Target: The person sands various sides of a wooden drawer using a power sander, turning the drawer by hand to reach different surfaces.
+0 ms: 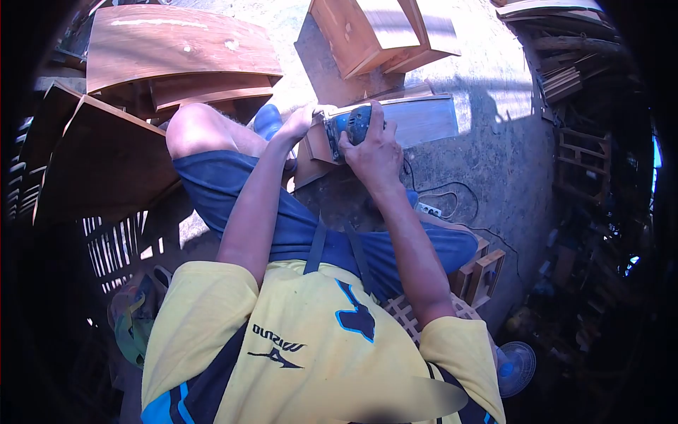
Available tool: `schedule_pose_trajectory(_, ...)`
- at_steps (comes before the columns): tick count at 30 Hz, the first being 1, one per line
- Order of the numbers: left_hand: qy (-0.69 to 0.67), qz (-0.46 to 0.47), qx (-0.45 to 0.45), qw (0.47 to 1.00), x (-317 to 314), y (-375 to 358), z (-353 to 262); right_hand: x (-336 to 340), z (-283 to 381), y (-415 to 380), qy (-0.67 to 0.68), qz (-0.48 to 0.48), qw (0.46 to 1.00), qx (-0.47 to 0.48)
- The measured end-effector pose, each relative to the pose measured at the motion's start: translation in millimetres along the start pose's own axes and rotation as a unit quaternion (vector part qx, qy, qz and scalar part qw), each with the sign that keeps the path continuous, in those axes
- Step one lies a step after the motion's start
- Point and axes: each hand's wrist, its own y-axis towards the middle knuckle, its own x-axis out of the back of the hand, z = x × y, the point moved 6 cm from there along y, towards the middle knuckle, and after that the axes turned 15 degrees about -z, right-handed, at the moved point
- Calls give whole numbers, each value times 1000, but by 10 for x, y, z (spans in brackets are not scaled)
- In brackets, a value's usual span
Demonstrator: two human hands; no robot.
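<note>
My right hand is wrapped over the blue and black power sander, whose base rests against the edge of a wooden drawer. My left hand grips the near left edge of this drawer, close to the sander. Its fingers are partly hidden behind the wood. The drawer lies tilted between my legs, its pale panel stretching to the right. A dark cord hangs below the sander near my right wrist.
A power strip with cords lies by my right knee. Curved wooden panels stand far left, a large dark panel nearer. Wooden drawers stand ahead. A fan is at lower right, stacked boards far right.
</note>
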Motion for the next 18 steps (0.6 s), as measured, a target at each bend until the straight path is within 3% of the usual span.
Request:
schedule_pose_trajectory(2,53,-11,-31,998,-7,-25,-63,39,-28,-34,1,-11,1000,1)
schedule_pose_trajectory(7,24,-12,-36,999,-41,144,283,188,-165,-400,25,4,999,43)
schedule_pose_trajectory(13,74,-41,-65,994,55,399,612,42,-134,38,-7,-17,1000,17)
schedule_pose_trajectory(18,82,-48,-83,992,33,489,770,190,-279,-390,52,7,998,40)
